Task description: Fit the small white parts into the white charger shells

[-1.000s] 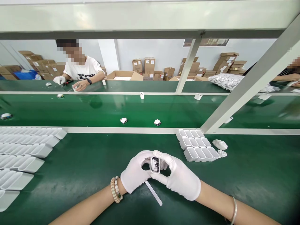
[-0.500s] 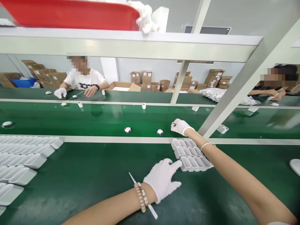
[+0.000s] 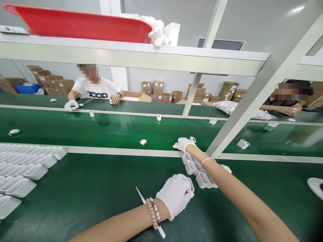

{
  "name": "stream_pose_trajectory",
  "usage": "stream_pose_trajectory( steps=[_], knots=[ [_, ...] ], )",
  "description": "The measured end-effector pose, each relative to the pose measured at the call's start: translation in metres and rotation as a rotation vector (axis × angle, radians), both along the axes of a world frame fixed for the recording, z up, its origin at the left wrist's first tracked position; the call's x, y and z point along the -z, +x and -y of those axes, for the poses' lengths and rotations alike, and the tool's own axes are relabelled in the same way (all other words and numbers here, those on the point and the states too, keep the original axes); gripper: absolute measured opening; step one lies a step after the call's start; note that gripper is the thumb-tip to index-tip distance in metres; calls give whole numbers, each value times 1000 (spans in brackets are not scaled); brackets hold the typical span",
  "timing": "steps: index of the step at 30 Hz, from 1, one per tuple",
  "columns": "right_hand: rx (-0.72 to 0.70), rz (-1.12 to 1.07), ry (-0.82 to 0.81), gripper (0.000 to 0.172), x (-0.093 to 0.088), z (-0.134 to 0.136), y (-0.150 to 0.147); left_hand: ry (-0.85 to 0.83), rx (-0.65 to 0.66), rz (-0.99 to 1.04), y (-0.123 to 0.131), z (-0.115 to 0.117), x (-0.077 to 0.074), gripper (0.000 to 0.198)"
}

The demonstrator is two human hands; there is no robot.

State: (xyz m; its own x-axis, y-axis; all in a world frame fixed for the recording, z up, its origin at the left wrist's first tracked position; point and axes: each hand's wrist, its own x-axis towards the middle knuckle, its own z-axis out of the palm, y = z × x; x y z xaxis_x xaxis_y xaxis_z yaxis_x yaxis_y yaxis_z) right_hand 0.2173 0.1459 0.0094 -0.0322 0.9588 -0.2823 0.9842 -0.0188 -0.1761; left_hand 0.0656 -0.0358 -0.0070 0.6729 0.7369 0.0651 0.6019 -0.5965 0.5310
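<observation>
My left hand (image 3: 175, 196), in a white glove, is closed around a white plastic housing (image 3: 189, 185) above the near green tabletop. A white pointed stick (image 3: 161, 232) lies beneath that wrist. My gloved right hand (image 3: 183, 144) reaches over the belt's near edge with its fingers together; what they hold, if anything, is hidden. Just behind it a white housing (image 3: 192, 139) stands on the belt. Below my right forearm sit rows of open white housings (image 3: 203, 179), partly covered by the arm. A small white-topped part (image 3: 143, 142) lies on the belt to the left.
More rows of white housings (image 3: 35, 171) stand at left. A slanted metal post (image 3: 232, 117) rises close to my right arm. Overhead, a shelf (image 3: 126, 55) carries a red tray (image 3: 85, 27). Two co-workers sit across the green belt (image 3: 118, 129). A white round-edged object (image 3: 315, 188) lies far right.
My left hand has closed on a housing. My right hand has moved left, where a white-topped part lay that no longer shows. A housing now shows behind that hand. Belt items have shifted slightly right.
</observation>
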Motion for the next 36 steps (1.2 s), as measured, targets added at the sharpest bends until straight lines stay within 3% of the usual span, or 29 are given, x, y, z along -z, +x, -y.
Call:
stream_pose_trajectory(
  steps=[6,9,12,19,22,29,36],
  knots=[
    [-106,-126,-44,30,6,4,-10,-63,-172,415,-64,7,5,15],
    [-72,-151,-44,34,7,10,-12,-116,-299,602,-76,-2,12,29],
    [-2,-148,-52,30,5,11,-15,-158,-328,702,-76,-10,19,33],
    [26,-358,8,24,-8,26,-17,-89,-348,646,-80,-10,21,33],
    [-60,-573,15,24,-15,56,-14,-47,-375,642,-81,-10,19,35],
    [-281,-939,-35,57,-15,148,-13,-38,-370,611,-81,-6,14,35],
    [-323,-1030,59,48,-6,164,-14,60,-276,613,-85,-2,12,38]
  ],
)
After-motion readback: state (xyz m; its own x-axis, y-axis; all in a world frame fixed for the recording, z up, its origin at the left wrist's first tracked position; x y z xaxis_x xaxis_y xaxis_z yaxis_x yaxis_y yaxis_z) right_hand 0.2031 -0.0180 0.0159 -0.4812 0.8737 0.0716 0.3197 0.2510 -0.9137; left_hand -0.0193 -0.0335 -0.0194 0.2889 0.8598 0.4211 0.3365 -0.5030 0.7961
